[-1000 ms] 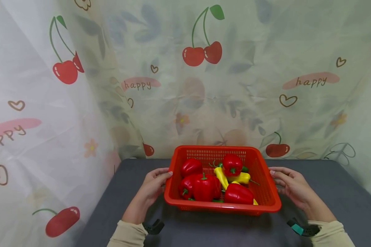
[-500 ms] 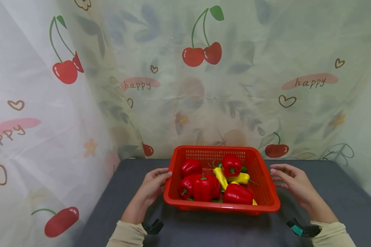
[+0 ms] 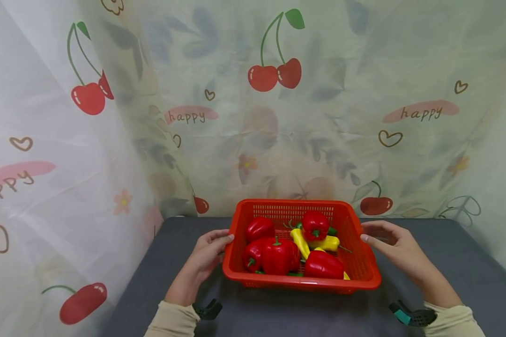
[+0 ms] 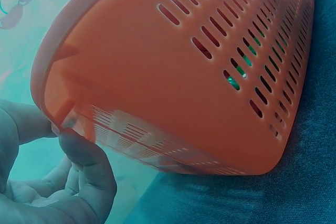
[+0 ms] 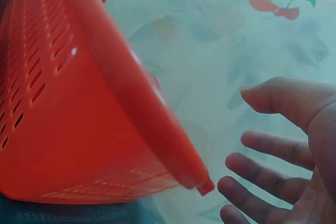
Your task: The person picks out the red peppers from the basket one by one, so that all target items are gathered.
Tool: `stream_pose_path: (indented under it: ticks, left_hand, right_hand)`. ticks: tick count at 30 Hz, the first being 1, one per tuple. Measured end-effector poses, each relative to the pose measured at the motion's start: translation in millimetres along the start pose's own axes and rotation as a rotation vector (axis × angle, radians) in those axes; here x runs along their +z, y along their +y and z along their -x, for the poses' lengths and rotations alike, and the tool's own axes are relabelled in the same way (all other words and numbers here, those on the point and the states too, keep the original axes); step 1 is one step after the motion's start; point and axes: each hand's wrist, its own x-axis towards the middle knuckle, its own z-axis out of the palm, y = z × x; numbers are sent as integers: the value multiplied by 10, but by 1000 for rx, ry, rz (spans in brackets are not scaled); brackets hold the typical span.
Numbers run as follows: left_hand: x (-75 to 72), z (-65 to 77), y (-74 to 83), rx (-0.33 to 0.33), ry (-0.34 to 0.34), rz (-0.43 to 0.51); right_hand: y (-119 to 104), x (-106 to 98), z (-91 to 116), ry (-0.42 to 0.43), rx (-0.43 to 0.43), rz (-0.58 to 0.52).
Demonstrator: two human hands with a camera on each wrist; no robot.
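A red plastic basket (image 3: 301, 282) with slotted sides stands on the grey table. Inside lie several red bell peppers (image 3: 277, 259), yellow peppers (image 3: 300, 243) and bits of green pepper (image 3: 332, 231), partly hidden under the red ones. At the basket's left end my left hand (image 3: 207, 255) pinches the rim between thumb and fingers, as the left wrist view also shows. My right hand (image 3: 400, 248) is beside the right end, thumb and fingertips right at the rim in the head view. In the right wrist view its fingers (image 5: 262, 174) are spread and relaxed, with nothing gripped.
The dark grey table (image 3: 295, 311) reaches back to a printed curtain (image 3: 295, 154) with cherries and hearts, close behind the basket. Another curtain side (image 3: 59, 187) hangs along the left. Each wrist wears a dark strap (image 3: 413, 316).
My right hand has come off the rim, then shifted left until its thumb overlaps the basket's right edge. The left hand and the basket stay nearly where they were.
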Motion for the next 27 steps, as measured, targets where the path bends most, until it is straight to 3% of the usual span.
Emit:
stream_pose_path:
  ticks: [6, 27]
  left_hand:
    - [4, 4, 0, 2, 3, 0]
    - [6, 4, 0, -3, 8, -4]
  right_hand:
    - [-61, 29, 10, 12, -48, 16]
    - [-244, 111, 44, -6, -61, 49]
